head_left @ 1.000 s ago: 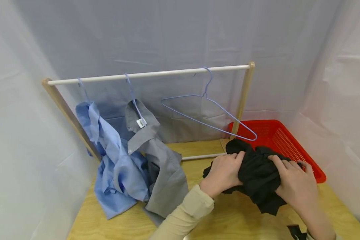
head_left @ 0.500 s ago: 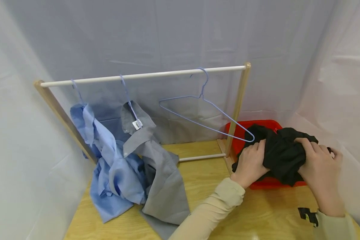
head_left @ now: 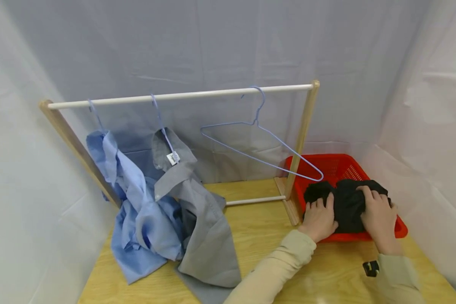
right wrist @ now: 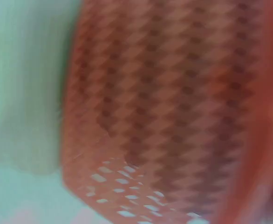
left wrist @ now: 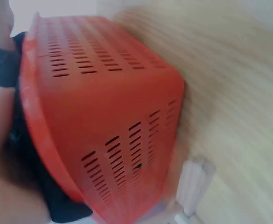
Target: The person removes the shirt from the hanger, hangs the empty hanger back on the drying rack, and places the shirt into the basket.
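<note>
A bunched black cloth garment (head_left: 347, 207) lies in the front part of the red plastic basket (head_left: 402, 230), seen in the head view. My left hand (head_left: 319, 219) grips its left side, fingers bent into the folds by the front rim. On the right side my right hand (head_left: 380, 217) holds the garment, fingers curled over its edge. In the left wrist view a dark flap of the garment (left wrist: 64, 205) hangs over the rim of the slotted basket (left wrist: 113, 100). The right wrist view is blurred and mostly filled by the basket wall (right wrist: 155, 93).
Left of the basket stands a clothes rack with a white rail (head_left: 213, 92). A bare blue hanger (head_left: 233, 150) hangs there, its right end over the basket. Farther left hang a blue shirt (head_left: 140, 211) and a grey shirt (head_left: 209, 236), both reaching the wooden table (head_left: 258, 236).
Both hands have carried the black garment rightward from in front of the rack to over the red basket, then lowered it inside. The hanging shirts and bare hanger stay where they were.
</note>
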{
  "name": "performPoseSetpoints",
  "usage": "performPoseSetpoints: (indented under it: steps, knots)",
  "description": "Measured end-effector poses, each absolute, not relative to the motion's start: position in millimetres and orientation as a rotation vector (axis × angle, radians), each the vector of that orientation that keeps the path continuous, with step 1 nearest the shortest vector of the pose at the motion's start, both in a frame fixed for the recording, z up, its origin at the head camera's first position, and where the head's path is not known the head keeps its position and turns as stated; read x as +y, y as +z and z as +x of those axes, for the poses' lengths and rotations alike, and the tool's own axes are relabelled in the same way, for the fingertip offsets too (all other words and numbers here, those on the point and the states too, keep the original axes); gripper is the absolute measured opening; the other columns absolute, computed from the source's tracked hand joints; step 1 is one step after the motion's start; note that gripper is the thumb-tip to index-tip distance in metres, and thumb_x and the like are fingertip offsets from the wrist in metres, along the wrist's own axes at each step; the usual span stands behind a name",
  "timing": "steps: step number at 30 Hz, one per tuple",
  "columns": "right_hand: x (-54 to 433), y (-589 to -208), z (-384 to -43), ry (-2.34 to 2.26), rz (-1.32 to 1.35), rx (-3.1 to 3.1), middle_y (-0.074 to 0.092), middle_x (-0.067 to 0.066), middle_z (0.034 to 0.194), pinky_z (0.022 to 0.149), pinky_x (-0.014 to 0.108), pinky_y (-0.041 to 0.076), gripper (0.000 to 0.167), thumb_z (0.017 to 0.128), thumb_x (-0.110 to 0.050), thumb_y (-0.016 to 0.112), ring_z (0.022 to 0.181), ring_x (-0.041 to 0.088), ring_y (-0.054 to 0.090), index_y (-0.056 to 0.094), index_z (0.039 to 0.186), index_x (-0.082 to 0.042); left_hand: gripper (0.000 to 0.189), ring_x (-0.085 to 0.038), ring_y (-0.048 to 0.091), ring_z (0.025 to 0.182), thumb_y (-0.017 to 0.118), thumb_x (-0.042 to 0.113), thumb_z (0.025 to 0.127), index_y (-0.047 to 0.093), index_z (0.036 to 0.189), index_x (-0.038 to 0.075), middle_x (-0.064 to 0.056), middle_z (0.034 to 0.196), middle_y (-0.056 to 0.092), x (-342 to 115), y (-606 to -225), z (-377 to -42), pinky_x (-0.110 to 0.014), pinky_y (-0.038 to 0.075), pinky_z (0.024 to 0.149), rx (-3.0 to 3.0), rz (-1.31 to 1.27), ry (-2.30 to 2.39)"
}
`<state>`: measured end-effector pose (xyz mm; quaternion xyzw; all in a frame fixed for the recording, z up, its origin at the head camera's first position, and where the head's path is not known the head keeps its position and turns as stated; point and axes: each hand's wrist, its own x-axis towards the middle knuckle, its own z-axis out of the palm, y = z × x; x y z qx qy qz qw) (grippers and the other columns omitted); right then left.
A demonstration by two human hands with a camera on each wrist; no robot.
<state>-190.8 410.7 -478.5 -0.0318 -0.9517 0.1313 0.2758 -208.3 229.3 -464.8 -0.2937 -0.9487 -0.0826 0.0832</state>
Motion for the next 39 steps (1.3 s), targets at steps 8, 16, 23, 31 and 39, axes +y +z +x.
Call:
performPoseSetpoints:
  steps: [8, 16, 23, 31, 39]
  knots:
    - [418, -501, -198, 0.394, 0.083, -2.879, 0.057, 0.041, 0.108, 0.068, 0.07, 0.049, 0.042, 0.092, 0.011, 0.053, 0.091, 0.06, 0.055, 0.044, 0.132, 0.002, 0.061, -0.012, 0.057, 0.12, 0.059, 0.059, 0.097, 0.049, 0.149, 0.031, 0.005, 0.132, 0.061, 221, -468, -206, -0.036, 0.04, 0.111, -2.85, -0.855, 0.032]
    - [405, -480, -183, 0.481, 0.043, -2.821, 0.04, 0.044, 0.135, 0.08, 0.083, 0.034, 0.082, 0.078, 0.014, 0.062, 0.114, 0.07, 0.036, 0.035, 0.152, -0.01, 0.033, -0.008, 0.064, 0.103, 0.057, 0.051, 0.101, 0.068, 0.126, 0.032, 0.011, 0.116, 0.069, 204, -463, -211, -0.028, 0.047, 0.092, -2.656, -0.822, -0.163]
    - [365, -441, -169, 0.433, 0.137, -2.407, 0.066, 0.03, 0.115, 0.075, 0.068, 0.046, 0.032, 0.088, 0.005, 0.066, 0.1, 0.056, 0.056, 0.069, 0.118, -0.004, 0.013, -0.004, 0.066, 0.076, 0.065, 0.036, 0.099, 0.076, 0.101, 0.029, 0.015, 0.091, 0.072, 178, -448, -213, -0.02, 0.05, 0.071, -2.35, -0.788, -0.326]
    - [315, -412, -159, 0.369, 0.222, -2.137, 0.073, 0.014, 0.08, 0.038, 0.026, 0.03, 0.056, 0.104, -0.053, 0.048, 0.058, 0.033, 0.061, 0.074, 0.095, -0.004, 0.015, -0.002, 0.063, 0.063, 0.066, 0.034, 0.099, 0.076, 0.09, 0.027, 0.015, 0.079, 0.07, 138, -426, -203, -0.015, 0.042, 0.054, -2.261, -0.773, -0.319]
    - [273, -407, -159, 0.399, 0.347, -2.106, 0.073, 0.01, 0.075, 0.039, 0.037, 0.041, 0.02, 0.091, -0.024, 0.074, 0.056, 0.027, 0.065, 0.075, 0.092, -0.004, 0.013, -0.003, 0.061, 0.058, 0.069, 0.03, 0.097, 0.074, 0.086, 0.024, 0.014, 0.075, 0.068, 97, -413, -188, -0.014, 0.043, 0.052, -2.215, -0.739, -0.337]
